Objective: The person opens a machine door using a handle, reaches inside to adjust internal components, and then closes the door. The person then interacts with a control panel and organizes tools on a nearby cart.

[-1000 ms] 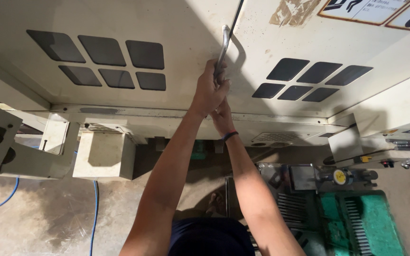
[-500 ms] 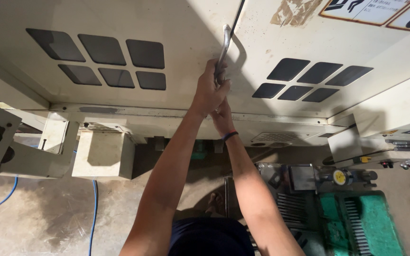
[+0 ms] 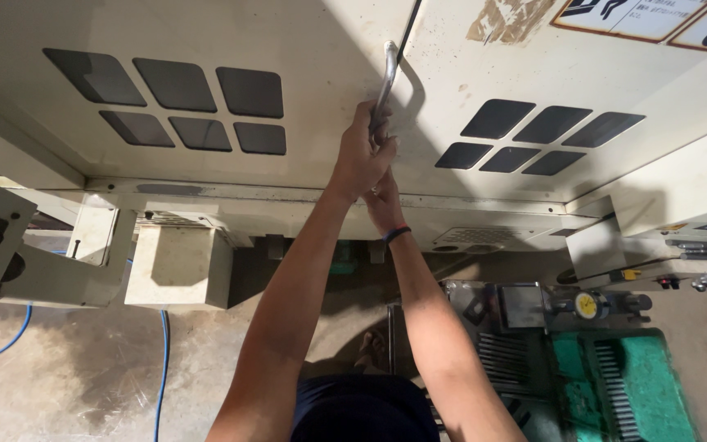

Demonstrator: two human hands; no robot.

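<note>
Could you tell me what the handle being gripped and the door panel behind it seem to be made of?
The handle looks like bare polished metal: it is silvery and glints. The door panel appears to be sheet metal under cream paint, matte and scuffed. The left hand grips the handle.

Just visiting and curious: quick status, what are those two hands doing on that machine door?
Left hand clamped round metal door handle. Right hand just below it, grip hidden. Cream machine door looks closed. Nothing blocking the handle.
</note>
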